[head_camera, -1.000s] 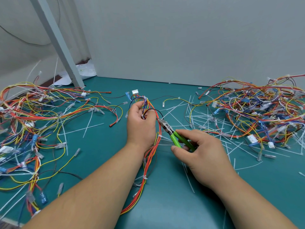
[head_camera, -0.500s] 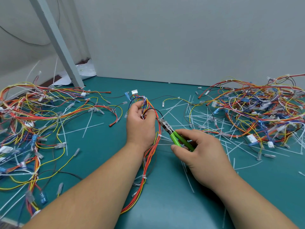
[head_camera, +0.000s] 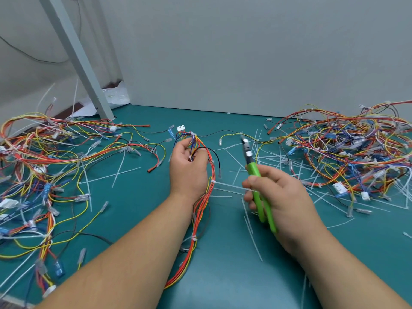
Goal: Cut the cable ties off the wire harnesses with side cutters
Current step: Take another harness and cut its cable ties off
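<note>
My left hand (head_camera: 187,168) grips the upper end of a wire harness (head_camera: 201,210), a bundle of orange, red and yellow wires that runs down along my left forearm. White cable ties (head_camera: 213,182) still ring the bundle below my hand, one with a long tail pointing right. My right hand (head_camera: 281,201) holds green-handled side cutters (head_camera: 256,175), lifted clear of the harness and pointing up and away. The cutter jaws (head_camera: 245,142) sit well to the right of the bundle, touching nothing.
A big tangle of harnesses (head_camera: 347,150) covers the right of the teal table (head_camera: 234,275). Another tangle (head_camera: 44,166) fills the left. Loose cut tie strips (head_camera: 245,166) lie scattered in the middle and right. A grey slanted post (head_camera: 75,56) stands at back left.
My right hand has swung the cutters away from the harness, rightward and upward, so the jaws no longer touch the bundle. My left hand keeps its grip in the same place.
</note>
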The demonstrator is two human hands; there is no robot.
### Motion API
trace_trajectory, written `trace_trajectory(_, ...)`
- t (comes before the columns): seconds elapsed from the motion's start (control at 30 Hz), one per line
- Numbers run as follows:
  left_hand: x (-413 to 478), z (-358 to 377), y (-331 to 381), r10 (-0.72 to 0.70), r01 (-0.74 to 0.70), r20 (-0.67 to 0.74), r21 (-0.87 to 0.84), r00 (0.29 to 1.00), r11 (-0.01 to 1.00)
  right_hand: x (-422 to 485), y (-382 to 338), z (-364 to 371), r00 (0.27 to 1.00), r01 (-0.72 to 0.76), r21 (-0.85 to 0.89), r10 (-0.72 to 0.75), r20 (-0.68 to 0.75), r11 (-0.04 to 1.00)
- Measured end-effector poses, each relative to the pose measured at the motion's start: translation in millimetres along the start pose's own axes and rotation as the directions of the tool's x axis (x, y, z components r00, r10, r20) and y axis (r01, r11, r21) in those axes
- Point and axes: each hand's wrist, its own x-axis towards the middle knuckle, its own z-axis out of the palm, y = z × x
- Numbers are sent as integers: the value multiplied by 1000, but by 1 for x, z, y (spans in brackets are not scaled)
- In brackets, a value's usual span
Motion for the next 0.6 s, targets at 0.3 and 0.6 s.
trace_trajectory(0.3,21,27,22,-90,147,-266,203,960,968,6,-2,-3,980,-161,374,104,169,913)
trace_trajectory(0.6,19,12,54,-299,43,181,789,937,613,12,-2,-7,999,-18,317,26,-21,948)
